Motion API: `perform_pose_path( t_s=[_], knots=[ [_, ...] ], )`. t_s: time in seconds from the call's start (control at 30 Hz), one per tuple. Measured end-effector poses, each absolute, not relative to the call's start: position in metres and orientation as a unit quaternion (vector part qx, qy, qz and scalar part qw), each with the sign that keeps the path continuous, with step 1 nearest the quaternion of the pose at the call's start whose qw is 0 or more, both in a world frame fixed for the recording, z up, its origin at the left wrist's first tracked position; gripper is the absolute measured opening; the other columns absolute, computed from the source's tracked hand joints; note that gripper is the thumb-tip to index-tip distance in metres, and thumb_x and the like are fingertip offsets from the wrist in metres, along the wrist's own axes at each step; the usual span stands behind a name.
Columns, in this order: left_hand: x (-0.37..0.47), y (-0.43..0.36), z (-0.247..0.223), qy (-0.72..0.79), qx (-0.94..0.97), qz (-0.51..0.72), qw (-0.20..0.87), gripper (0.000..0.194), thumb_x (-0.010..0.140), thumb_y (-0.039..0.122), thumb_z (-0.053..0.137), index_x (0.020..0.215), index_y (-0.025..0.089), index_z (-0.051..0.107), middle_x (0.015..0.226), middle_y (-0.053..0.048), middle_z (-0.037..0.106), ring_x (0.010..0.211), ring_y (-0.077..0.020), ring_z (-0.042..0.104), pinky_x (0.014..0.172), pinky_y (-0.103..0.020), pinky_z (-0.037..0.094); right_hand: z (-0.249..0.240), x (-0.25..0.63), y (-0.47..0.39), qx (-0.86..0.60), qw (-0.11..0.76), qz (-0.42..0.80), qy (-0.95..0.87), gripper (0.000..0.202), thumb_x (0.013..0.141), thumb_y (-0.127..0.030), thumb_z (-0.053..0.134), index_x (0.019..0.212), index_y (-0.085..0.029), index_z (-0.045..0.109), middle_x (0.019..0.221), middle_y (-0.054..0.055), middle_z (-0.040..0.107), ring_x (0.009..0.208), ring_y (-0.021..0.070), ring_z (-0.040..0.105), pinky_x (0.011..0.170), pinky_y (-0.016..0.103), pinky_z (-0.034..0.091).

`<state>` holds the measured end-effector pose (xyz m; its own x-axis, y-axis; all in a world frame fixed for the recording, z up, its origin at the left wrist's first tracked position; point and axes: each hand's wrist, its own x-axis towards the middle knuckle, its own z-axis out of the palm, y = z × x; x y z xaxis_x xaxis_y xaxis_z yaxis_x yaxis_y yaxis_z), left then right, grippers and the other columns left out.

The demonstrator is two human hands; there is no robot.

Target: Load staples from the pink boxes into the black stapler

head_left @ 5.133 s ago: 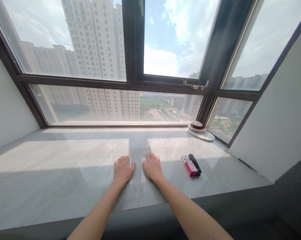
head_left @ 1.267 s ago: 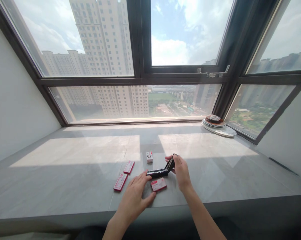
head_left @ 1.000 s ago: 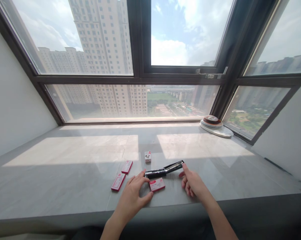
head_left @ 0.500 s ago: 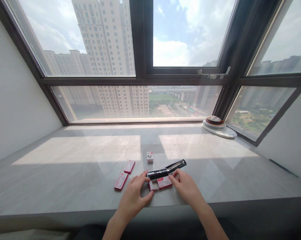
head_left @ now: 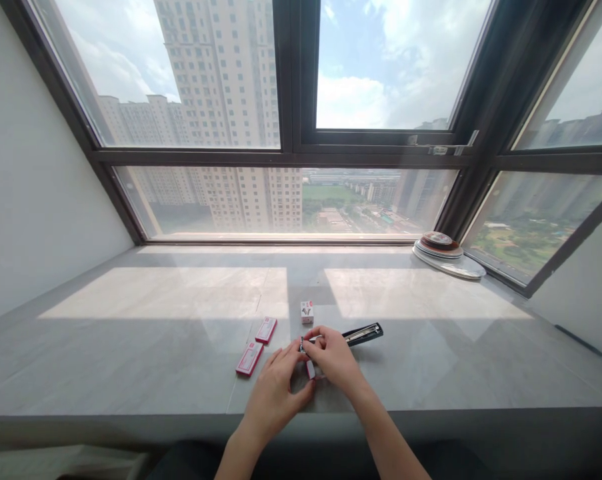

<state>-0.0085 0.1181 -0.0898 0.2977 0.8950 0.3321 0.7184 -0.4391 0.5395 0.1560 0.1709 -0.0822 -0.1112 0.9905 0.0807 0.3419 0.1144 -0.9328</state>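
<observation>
Stapler (head_left: 363,333) lies opened out on the windowsill (head_left: 171,360), middle covered by the right hand (head_left: 337,360). Right thumb and fingers bunched at its left end; can't tell if they grip anything. Left hand (head_left: 279,383) curved, fingers by that same end, thumb at the partly hidden box (head_left: 310,370); grip unclear. Two flat red-and-white packs (head_left: 249,359) left, small white carton (head_left: 307,312) beyond the hands.

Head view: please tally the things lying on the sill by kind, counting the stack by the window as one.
Flat red-and-white boxes: 3, one mostly hidden by the right hand
Small white box: 1
Black stapler: 1
Plate-like stack: 1
Total: 6
</observation>
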Motion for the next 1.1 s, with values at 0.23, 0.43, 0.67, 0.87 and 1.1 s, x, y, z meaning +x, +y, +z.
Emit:
perform_pose_path(
  t_s=[0.23,0.43,0.67,0.87,1.1],
  knots=[
    [-0.01,0.118,-0.089,0.518,0.781,0.308,0.165,0.036,0.082,0.024,0.068,0.118,0.031,0.066,0.152,-0.001,0.05,0.14,-0.027,0.046,0.12,-0.046,0.035,-0.052,0.165,0.152,-0.506,0.351,0.274,-0.739,0.014,0.087,-0.029,0.058,0.086,-0.023,0.07,0.059,-0.004,0.056,0.058,0.0132,0.051,0.059,0.024,0.032],
    [-0.015,0.116,-0.09,0.508,0.778,0.326,0.176,0.034,0.082,0.022,0.068,0.114,0.03,0.065,0.149,-0.002,0.053,0.138,-0.0244,0.048,0.118,-0.041,0.037,-0.048,0.19,0.132,-0.502,0.227,0.228,-0.803,0.008,0.08,-0.022,0.062,0.081,-0.025,0.07,0.069,-0.002,0.066,0.064,0.0149,0.055,0.059,0.025,0.026],
    [-0.015,0.102,-0.081,0.57,0.736,0.335,0.143,0.015,0.097,0.036,0.056,0.09,0.025,0.063,0.108,-0.004,0.068,0.103,-0.0225,0.064,0.091,-0.035,0.049,-0.071,0.242,0.127,-0.618,0.265,0.233,-0.702,0.029,0.097,-0.044,0.047,0.08,-0.023,0.06,0.065,0.001,0.062,0.061,0.0185,0.056,0.057,0.027,0.028],
    [0.022,0.105,-0.085,0.619,0.722,0.3,0.065,0.031,0.102,0.034,0.044,0.079,0.024,0.061,0.083,-0.004,0.067,0.085,-0.0235,0.063,0.077,-0.035,0.043,-0.089,0.232,0.126,-0.582,0.28,0.257,-0.719,0.035,0.098,-0.044,0.047,0.075,-0.023,0.06,0.074,0.003,0.068,0.068,0.0187,0.059,0.061,0.027,0.032],
    [0.041,0.103,-0.09,0.627,0.713,0.307,0.068,0.032,0.105,0.041,0.04,0.122,0.028,0.064,0.095,-0.003,0.072,0.085,-0.0215,0.066,0.075,-0.031,0.041,-0.087,0.29,0.138,-0.641,0.325,0.38,-0.582,0.056,0.084,-0.065,0.064,0.116,-0.019,0.062,0.065,-0.002,0.059,0.053,0.0145,0.05,0.05,0.025,0.034]
  ],
)
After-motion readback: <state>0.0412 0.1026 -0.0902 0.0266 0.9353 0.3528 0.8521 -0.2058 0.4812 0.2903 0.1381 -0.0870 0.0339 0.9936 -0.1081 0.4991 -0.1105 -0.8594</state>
